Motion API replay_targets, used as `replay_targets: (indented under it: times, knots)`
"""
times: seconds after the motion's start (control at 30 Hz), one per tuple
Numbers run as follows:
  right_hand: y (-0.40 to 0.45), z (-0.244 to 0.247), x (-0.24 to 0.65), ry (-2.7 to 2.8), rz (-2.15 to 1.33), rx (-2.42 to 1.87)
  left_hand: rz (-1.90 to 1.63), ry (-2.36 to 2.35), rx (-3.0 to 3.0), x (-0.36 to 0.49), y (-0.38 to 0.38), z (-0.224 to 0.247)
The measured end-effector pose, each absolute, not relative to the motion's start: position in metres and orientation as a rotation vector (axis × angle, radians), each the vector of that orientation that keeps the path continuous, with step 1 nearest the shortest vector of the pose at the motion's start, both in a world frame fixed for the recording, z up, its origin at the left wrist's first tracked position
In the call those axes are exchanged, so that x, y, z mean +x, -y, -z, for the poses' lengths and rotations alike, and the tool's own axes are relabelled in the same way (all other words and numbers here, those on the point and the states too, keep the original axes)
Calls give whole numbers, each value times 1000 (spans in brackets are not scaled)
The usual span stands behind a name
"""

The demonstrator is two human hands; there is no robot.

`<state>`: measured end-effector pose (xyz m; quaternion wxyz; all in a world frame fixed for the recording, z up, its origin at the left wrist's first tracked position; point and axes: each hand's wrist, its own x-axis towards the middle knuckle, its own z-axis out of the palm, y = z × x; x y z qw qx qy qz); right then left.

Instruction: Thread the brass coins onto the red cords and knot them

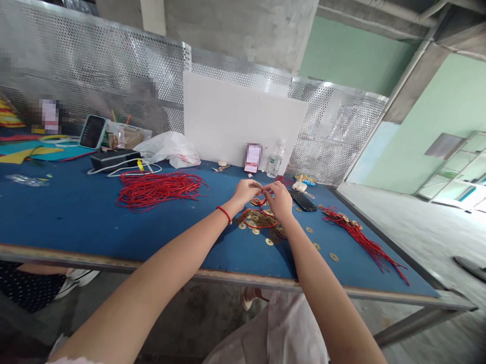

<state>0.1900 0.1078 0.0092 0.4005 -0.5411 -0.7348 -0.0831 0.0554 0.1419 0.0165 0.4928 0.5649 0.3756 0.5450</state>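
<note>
My left hand [246,193] and my right hand [279,198] meet over the blue table, fingertips pinched close together. Between them runs a red cord [261,221], whose loop hangs down toward the tabletop. Whether a coin is also in the fingers is too small to tell. Beneath the hands lies a scatter of brass-coloured coins [269,241], some with holes. To the left a big bundle of loose red cords [160,189] is spread out. On the right lies a bunch of red cords with coins attached [359,232].
A black phone [304,201] lies just right of my hands. Behind stand a propped phone [252,158] and a clear plastic bottle [274,161] against a white board [238,117]. A black box with white cable [115,159] and a white plastic bag [170,149] sit back left.
</note>
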Motion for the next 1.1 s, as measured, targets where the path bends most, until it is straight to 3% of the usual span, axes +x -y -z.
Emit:
replay_targets:
  times: [1.1]
  knots:
    - [-131,3,192,1501,-659,-1136,-1402,-1012,1635,53,-150,-7]
